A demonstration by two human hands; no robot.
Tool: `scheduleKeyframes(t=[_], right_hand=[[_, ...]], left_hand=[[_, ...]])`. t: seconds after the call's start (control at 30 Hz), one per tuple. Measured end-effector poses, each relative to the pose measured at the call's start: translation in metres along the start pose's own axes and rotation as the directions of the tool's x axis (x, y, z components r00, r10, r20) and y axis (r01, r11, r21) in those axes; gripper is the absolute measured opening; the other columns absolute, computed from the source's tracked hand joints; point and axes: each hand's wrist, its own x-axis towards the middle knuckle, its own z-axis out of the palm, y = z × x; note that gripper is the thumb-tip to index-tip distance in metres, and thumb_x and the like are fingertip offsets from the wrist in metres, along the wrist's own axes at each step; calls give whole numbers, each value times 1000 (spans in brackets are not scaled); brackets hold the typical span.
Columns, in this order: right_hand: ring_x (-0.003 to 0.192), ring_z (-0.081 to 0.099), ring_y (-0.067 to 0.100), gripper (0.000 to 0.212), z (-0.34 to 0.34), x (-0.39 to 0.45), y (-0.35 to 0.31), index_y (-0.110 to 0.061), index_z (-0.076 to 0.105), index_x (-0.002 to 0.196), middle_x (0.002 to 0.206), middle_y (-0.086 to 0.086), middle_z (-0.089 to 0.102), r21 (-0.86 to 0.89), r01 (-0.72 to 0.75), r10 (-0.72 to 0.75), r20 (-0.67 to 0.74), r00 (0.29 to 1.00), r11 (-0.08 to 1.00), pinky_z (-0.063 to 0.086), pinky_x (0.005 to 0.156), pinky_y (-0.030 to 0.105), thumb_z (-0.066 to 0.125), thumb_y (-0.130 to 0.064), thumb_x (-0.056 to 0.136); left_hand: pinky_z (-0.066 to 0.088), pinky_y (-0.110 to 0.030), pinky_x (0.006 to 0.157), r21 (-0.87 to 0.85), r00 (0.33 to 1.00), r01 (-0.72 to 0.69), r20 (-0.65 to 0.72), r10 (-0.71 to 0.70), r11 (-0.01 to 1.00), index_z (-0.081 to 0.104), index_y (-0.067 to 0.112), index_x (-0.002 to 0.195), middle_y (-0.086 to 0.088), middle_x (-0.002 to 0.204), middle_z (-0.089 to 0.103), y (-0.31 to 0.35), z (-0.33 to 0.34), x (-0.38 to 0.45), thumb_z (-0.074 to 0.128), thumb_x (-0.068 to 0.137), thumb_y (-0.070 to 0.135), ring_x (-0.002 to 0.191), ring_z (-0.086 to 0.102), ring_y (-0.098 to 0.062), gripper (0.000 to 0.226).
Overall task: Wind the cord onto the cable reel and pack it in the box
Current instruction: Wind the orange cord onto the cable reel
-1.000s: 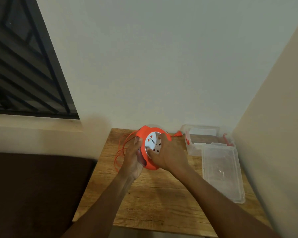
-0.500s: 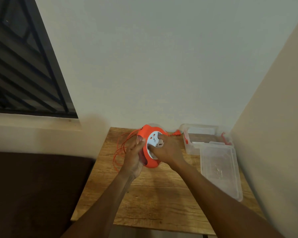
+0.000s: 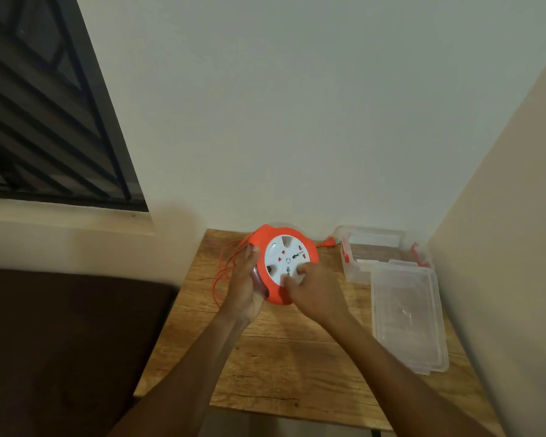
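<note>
We see the wooden desk [image 3: 297,367] filling the lower centre of the frame, with the clear box [image 3: 371,257] and its lid [image 3: 407,320] at the right. Held above centre, the orange cable reel [image 3: 284,266] faces us. Our left hand [image 3: 245,287] cups its left rim, fingers curled round it. Our right hand [image 3: 316,293] presses curled fingers on the white face. Loose cord [image 3: 224,272] hangs left.

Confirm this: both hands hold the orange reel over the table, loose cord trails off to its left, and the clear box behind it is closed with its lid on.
Not quite. The head view shows the clear box open; its lid lies on the table in front of it. The rest holds.
</note>
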Motion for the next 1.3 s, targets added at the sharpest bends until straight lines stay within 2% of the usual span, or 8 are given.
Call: scheduleKeyframes(t=[0.17,0.33,0.5,0.7,0.8,0.93,1.03,1.3], right_hand=[[100,64,26,65,-9,0,-7,-27,34,147,125,9,61,-463,264,-331,-67,941,846,54,78,37,59,-46,90],[109,63,29,68,-19,15,-23,-34,24,153,135,12,56,-535,257,-296,12,955,805,52,86,40,48,-57,94],[108,67,25,72,-9,20,-37,-26,25,155,134,6,63,-563,207,-224,39,974,800,56,75,36,49,-56,93],[105,66,25,62,-13,33,-36,-19,53,136,122,3,68,-422,96,-61,96,994,902,52,76,34,62,-51,84],[68,71,17,44,-12,35,-30,-9,66,104,80,4,75,134,-245,227,136,964,960,55,60,28,64,-48,85],[29,39,6,35,-10,30,-15,-12,57,109,58,9,65,605,-706,494,515,700,370,26,29,13,50,-44,99],[30,43,5,46,-7,22,-6,-8,56,117,63,12,69,644,-740,474,599,645,193,30,28,13,45,-50,101],[46,63,12,31,-16,11,-22,-5,62,112,72,8,76,565,-648,399,512,761,511,44,36,18,56,-33,100]], left_hand=[[55,-54,101,-5,1000,17,-19,-17,1000,64,20,137,-12,135,70,5,-4,3,58,99,45,125,66,-33,45],[48,-59,109,-49,999,39,-5,-40,998,64,15,139,-18,142,64,5,-8,4,54,103,43,132,61,-36,47],[60,-48,91,-42,1000,12,22,-11,999,71,20,132,-12,137,69,1,-3,1,56,103,40,126,66,-31,38],[59,-47,93,0,998,29,55,-29,1000,57,9,144,-17,134,69,-3,2,-3,62,96,40,122,68,-32,57],[57,-53,98,33,998,1,62,-3,999,57,10,143,-18,135,69,-10,4,-6,69,91,37,121,68,-34,60],[58,-48,91,178,987,-100,144,75,979,68,6,125,-19,118,74,-26,2,-8,60,103,21,106,71,-33,27],[55,-50,93,230,981,-135,165,98,964,71,7,116,-16,110,73,-31,-5,-8,65,100,23,102,69,-31,23],[57,-44,94,-29,942,239,249,-224,971,73,9,127,-18,124,74,-5,-4,-4,69,86,58,113,71,-31,64]])
